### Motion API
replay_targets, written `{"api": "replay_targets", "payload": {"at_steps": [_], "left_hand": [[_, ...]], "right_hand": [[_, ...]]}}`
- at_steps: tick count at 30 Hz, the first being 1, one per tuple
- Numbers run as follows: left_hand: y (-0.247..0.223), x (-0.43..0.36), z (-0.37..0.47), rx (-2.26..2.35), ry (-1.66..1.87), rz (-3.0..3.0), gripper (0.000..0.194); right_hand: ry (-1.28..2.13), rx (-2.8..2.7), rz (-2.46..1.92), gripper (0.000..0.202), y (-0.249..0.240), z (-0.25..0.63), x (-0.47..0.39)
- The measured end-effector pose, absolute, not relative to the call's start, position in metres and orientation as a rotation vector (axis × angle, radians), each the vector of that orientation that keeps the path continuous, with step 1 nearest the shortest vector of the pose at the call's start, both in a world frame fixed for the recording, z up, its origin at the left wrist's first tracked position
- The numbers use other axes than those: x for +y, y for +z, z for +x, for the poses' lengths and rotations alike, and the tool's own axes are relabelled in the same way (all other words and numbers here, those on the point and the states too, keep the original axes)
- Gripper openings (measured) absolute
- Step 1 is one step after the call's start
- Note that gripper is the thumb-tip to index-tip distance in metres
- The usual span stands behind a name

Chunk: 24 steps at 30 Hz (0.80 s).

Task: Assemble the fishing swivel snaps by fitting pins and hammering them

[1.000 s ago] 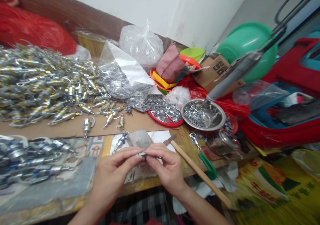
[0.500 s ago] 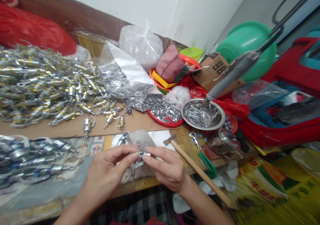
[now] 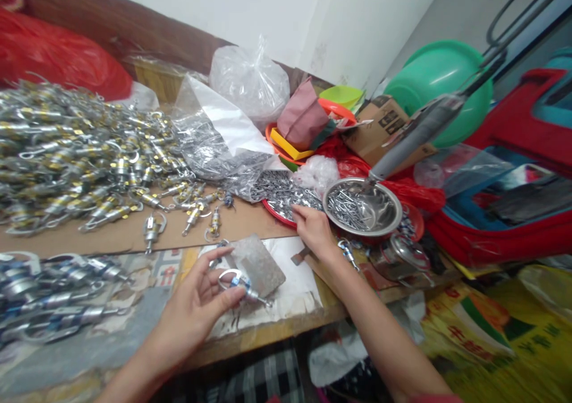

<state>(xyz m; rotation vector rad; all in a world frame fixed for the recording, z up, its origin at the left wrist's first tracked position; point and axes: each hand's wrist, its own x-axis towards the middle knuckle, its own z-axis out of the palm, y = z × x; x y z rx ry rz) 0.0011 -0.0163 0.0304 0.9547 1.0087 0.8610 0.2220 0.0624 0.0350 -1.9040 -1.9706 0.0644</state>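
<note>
My left hand (image 3: 196,298) grips a small silver-and-blue metal fitting (image 3: 241,285) with a curved hook and a thin rod end, over a flat grey metal block (image 3: 259,266). Over the near edge of a red tray (image 3: 282,217) of small flat metal pieces (image 3: 292,194) is my right hand (image 3: 315,230). Its fingers are drawn together, and whatever is between the tips is too small to make out. Under my right forearm lies a hammer (image 3: 301,257), mostly hidden.
Yellow-marked fittings (image 3: 89,158) are heaped at the back left, with blue-marked fittings (image 3: 53,295) in front. A steel bowl (image 3: 391,203) of nails or pins stands right of the tray. A grey rod-like tool (image 3: 420,132) slants above the bowl. Red plastic furniture (image 3: 473,224) stands at the right.
My right hand has left the fitting and moved up and right to the red tray. My left hand now holds the fitting alone, lower and more open to view.
</note>
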Motion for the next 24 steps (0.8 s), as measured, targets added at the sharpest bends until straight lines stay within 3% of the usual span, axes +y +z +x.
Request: {"api": "replay_targets", "payload": {"at_steps": [6, 17, 24], "left_hand": [[0.035, -0.01, -0.001, 0.948, 0.716, 0.986, 0.056], [0.026, 0.004, -0.007, 0.957, 0.764, 0.939, 0.044], [0.022, 0.011, -0.01, 0.945, 0.746, 0.968, 0.044]], "right_hand": [[0.085, -2.053, -2.06, 0.03, 0.018, 0.229, 0.117], [0.316, -1.831, -1.887, 0.025, 0.014, 0.254, 0.114], [0.838, -1.786, -1.544, 0.019, 0.04, 0.201, 0.055]]}}
